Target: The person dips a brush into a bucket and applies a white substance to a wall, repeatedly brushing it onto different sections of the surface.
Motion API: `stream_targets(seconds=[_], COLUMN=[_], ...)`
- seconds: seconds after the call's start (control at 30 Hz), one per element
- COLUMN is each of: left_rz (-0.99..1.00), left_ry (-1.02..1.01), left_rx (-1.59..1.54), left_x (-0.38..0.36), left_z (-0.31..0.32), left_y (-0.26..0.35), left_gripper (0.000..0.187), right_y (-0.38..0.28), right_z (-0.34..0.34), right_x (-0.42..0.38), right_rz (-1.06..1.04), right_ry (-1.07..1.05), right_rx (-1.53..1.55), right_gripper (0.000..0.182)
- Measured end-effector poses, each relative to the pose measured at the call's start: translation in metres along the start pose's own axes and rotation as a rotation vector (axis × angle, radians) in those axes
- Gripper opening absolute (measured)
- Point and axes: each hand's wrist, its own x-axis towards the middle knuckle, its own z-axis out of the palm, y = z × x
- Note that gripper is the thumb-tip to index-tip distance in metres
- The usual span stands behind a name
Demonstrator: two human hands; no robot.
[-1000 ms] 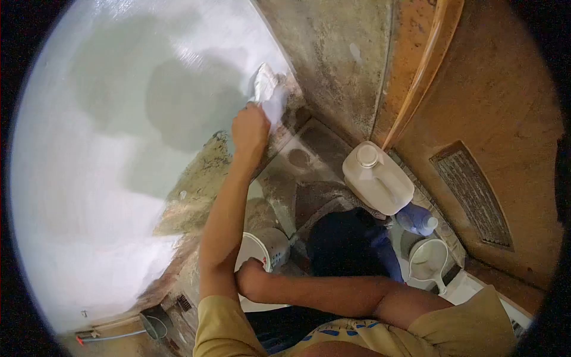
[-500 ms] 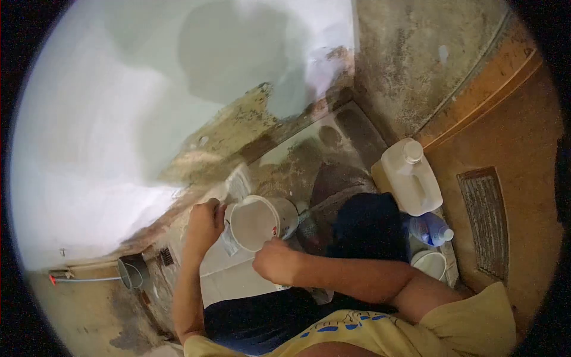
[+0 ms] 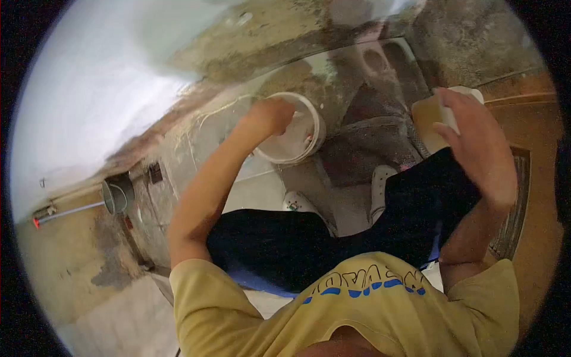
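My left hand (image 3: 270, 118) is over the near-left rim of a white bucket (image 3: 322, 128), its fingers curled closed. Whatever it grips is hidden by the hand and the bucket. Pale liquid or residue shows inside the bucket, with a small reddish spot on the inner wall. To the right, my right hand (image 3: 479, 140) is at a whitish plastic jug (image 3: 426, 118), with thumb and fingers apart. The hand covers much of the jug, and I cannot see a closed grip on it.
Two light clogs (image 3: 379, 187) are on the floor between my dark-trousered knees. A patterned dark mat (image 3: 363, 149) lies beyond the bucket. At the far left stand a dark bucket (image 3: 118, 193) and a blue-handled tool (image 3: 74, 213). A stained, peeling wall (image 3: 244, 38) runs along the back.
My right hand has left the bucket and swung right to the jug, its fingers spreading. My left hand has moved right, over the bucket; the pale flat thing beside it has gone from sight.
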Motion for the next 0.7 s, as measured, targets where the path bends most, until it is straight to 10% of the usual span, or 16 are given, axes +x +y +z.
stream_targets(seconds=[0.07,0.27,0.4,0.5,0.57,0.7], left_rz=[-0.017,-0.013,-0.106,-0.114,-0.11,-0.082], left_ry=[0.04,0.118,0.016,-0.074,-0.1,-0.189], left_rx=[0.008,-0.047,-0.122,-0.198,-0.204,-0.198], left_x=[0.006,0.011,0.017,0.032,0.038,0.043], left_z=[0.022,0.065,0.072,0.09,0.094,0.093], left_y=[0.005,0.004,0.004,-0.004,-0.002,-0.003], left_gripper=[0.017,0.018,0.018,0.022,0.025,0.032], right_y=[-0.006,-0.015,-0.025,-0.023,-0.014,0.033], right_z=[-0.003,0.032,0.021,0.012,0.014,0.066], right_x=[0.003,-0.025,-0.012,-0.008,-0.016,-0.107], right_rz=[0.395,-0.137,0.048,0.161,0.332,0.626], right_ry=[-0.327,-0.501,-0.539,-0.208,0.689,1.045], right_rx=[-0.127,0.191,0.041,0.132,0.492,0.338], right_gripper=[0.048,0.046,0.042,0.031,0.026,0.031])
